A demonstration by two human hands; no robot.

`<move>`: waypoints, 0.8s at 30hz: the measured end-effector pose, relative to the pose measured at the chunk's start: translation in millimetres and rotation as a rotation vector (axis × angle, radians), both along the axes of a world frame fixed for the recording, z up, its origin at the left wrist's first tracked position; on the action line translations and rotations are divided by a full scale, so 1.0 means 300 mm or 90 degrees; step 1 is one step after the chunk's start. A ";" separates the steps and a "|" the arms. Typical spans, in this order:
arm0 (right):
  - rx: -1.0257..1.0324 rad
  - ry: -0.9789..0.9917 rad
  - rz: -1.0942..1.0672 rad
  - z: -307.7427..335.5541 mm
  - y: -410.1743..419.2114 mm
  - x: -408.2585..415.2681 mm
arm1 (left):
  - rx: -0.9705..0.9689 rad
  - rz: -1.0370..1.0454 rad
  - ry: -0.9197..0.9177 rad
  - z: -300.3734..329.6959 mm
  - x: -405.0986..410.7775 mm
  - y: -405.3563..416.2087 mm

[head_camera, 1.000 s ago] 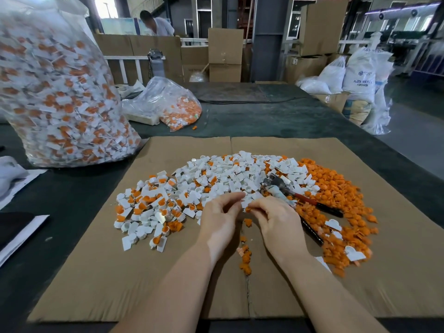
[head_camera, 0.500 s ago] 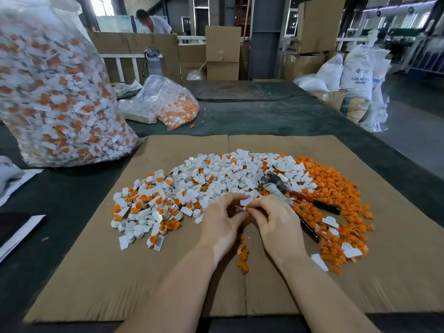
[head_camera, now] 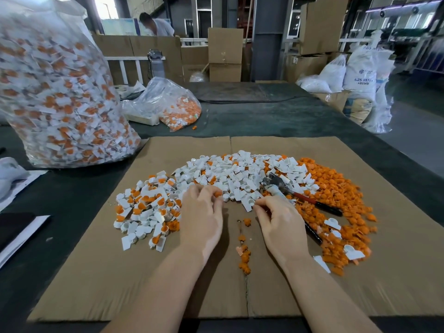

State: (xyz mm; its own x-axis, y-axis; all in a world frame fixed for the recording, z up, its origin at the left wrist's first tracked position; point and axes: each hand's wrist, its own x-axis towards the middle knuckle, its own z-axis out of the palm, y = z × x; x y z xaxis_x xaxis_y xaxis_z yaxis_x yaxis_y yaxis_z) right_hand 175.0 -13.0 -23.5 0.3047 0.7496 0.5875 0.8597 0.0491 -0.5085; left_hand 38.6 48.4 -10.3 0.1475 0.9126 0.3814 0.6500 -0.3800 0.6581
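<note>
Fingers of the left hand pinch a little orange plug at the hand's 1 o'clock tip, right beside the white caps. The right hand, at 3 o'clock from it, curls its fingers; whether they hold anything is hard to tell. The tiny plug could slip and get lost among the white caps, not reach the orange heap.

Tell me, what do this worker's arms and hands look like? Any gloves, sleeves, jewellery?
Both hands are bare: the left hand and the right hand wear no gloves, and no ring shows. The left forearm and right forearm carry no sleeve, watch or bracelet as far as the picture's lower edge.
</note>
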 end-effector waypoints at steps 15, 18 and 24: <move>-0.013 -0.025 -0.050 -0.015 0.011 0.006 | 0.065 0.155 0.232 0.008 -0.065 0.072; -0.025 -0.026 -0.057 -0.013 0.010 0.006 | 0.066 0.019 0.221 0.007 0.004 0.045; -0.029 -0.037 -0.072 -0.008 0.005 0.001 | 0.019 -0.058 0.215 0.002 0.122 0.035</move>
State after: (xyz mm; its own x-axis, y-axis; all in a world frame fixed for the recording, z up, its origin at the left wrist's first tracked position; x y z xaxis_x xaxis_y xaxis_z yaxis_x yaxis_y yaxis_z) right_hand 175.2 -11.4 -25.8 0.3559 0.7381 0.5732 0.8862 -0.0719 -0.4576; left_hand 75.1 58.9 -9.6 0.3505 0.8791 0.3230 0.7918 -0.4623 0.3990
